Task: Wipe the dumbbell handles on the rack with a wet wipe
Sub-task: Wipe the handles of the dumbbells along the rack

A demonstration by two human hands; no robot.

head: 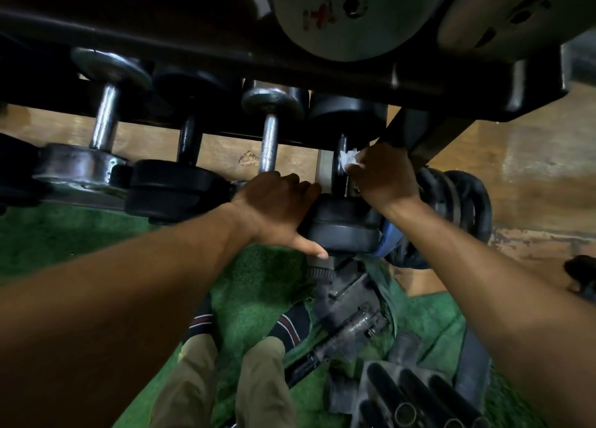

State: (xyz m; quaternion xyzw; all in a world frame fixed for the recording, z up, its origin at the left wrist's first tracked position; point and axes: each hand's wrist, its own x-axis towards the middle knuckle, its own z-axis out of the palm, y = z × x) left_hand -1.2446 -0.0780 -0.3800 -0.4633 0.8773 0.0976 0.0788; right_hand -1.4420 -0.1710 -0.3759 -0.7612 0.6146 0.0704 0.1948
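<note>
You've got a white wipe (350, 158) against a black dumbbell (343, 221). Beside it, a silver dumbbell (270, 127) and another black one (180, 182) — then a second silver one (93, 150). The rack (225, 60) is black. Below: green turf (258, 282), khaki trousers (258, 385), and dark socks (290, 324) — striped red and white.
</note>
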